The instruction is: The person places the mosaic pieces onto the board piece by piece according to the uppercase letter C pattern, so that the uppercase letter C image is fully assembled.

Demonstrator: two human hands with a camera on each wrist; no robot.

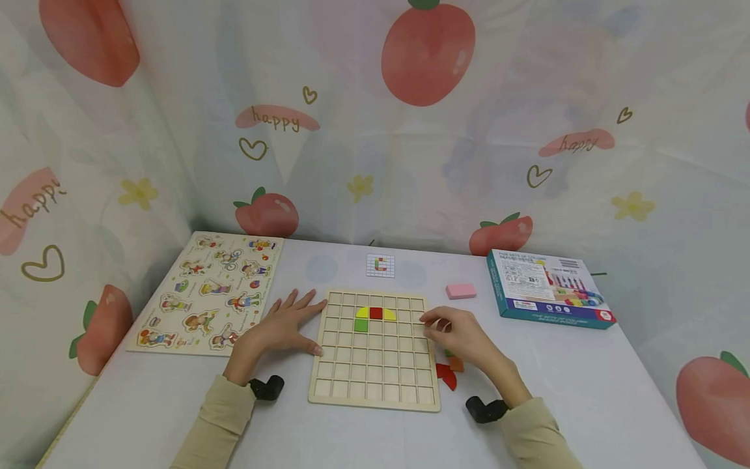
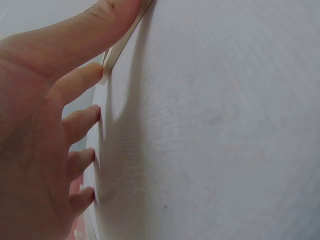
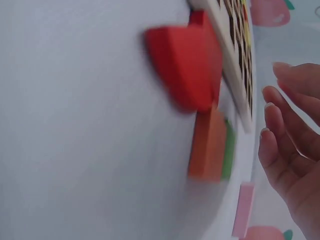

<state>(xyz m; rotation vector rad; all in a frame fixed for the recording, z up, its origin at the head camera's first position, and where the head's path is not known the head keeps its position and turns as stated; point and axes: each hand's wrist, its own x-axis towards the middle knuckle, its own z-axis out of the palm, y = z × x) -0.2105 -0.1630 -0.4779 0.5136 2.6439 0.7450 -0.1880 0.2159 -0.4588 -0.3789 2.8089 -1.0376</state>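
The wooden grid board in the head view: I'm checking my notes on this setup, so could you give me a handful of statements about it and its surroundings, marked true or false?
1. The left hand touches the grid board. True.
2. The red square sits between two yellow pieces. True.
3. The green square sits directly right of the red square. False: it sits just below the left yellow piece.
4. The cardboard box lies left of the grid board. False: it lies to the right.
5. The pink block lies on the grid board. False: it lies on the table.
6. A small card lies beyond the grid board. True.
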